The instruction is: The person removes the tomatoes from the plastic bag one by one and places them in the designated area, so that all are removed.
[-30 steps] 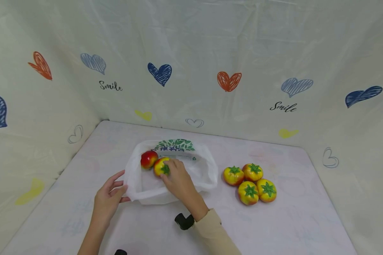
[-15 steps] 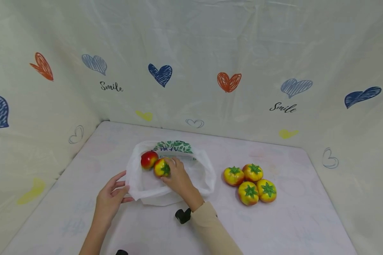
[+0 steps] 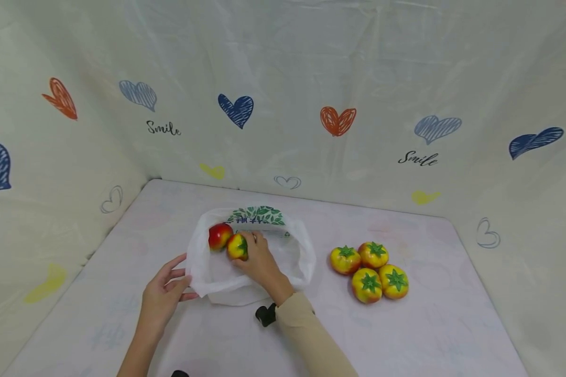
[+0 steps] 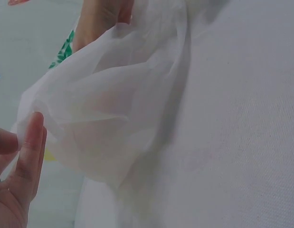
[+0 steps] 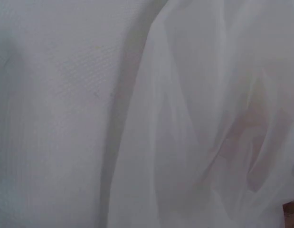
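In the head view a white plastic bag [image 3: 306, 251] with a green leaf print lies with its mouth spread wide. My left hand [image 3: 160, 298] pinches the bag's left rim between thumb and fingers; the left wrist view shows the fingers [image 4: 30, 147] at the thin plastic. Reaching inside, my right hand [image 3: 261, 264] grips a yellow-and-red tomato [image 3: 236, 247] with a green star-shaped top, its fingers covering the right side. Touching it on the left in the bag is a redder fruit [image 3: 219, 235]. Through the bag wall [image 5: 170, 142] in the right wrist view, only a blurred reddish shape shows.
Several more yellow-and-red tomatoes [image 3: 368, 285] sit in a cluster on the table to the right of the bag. A pale cloth [image 3: 453, 314] covers the table. Behind it hangs a sheet [image 3: 283, 68] printed with hearts and "Smile".
My right hand has shifted slightly left, and the tomato in it has turned so its green top faces right. The bag's right rim has drawn inward. The left hand stays at the rim.
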`<state>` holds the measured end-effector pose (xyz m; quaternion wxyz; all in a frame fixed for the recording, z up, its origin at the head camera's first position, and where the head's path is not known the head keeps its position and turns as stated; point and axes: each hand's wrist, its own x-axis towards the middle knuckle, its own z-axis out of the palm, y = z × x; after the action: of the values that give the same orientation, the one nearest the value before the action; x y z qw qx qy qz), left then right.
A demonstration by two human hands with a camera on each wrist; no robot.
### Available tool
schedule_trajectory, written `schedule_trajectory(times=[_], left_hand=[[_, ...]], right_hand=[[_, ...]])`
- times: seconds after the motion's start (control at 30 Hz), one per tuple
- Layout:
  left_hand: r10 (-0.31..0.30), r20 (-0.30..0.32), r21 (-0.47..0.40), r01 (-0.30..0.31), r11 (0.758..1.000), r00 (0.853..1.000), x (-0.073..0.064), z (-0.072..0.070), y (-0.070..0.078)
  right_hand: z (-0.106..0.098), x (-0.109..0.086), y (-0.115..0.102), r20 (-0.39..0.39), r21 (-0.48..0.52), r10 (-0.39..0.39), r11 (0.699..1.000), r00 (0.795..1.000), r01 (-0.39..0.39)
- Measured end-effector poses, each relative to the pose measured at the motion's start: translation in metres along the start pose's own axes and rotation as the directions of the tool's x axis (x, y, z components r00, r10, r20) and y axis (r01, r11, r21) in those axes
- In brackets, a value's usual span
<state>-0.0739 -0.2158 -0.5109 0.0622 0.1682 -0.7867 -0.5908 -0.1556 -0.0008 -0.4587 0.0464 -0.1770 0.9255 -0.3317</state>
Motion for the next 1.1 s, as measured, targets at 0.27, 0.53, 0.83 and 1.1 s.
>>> schedule_trajectory(times=[0.27,0.53,0.83,1.1], left_hand=[[-0.02,-0.01,0.029,0.02,0.999,1.0,0.002,0.001,-0.001],[-0.03,-0.018,0.045,0.031,0.998,0.999,0.002,0.001,-0.002],[-0.043,-0.013,0.078,0.043,0.996,0.999,0.002,0.001,-0.001],[-0.02,-0.017,0.06,0.021,0.998,1.0,0.002,0.0,-0.003]], right_hand=[[0.001,0.002,-0.002,0.026,0.022,0.034,0.999,0.999,-0.035],[-0.007,-0.007,-0.005,0.083,0.023,0.072,0.997,0.994,-0.074],[-0.026,-0.025,-0.01,0.121,0.028,0.083,0.996,0.989,-0.087],[-0.041,-0.046,-0.015,0.121,0.024,0.06,0.998,0.991,-0.064]])
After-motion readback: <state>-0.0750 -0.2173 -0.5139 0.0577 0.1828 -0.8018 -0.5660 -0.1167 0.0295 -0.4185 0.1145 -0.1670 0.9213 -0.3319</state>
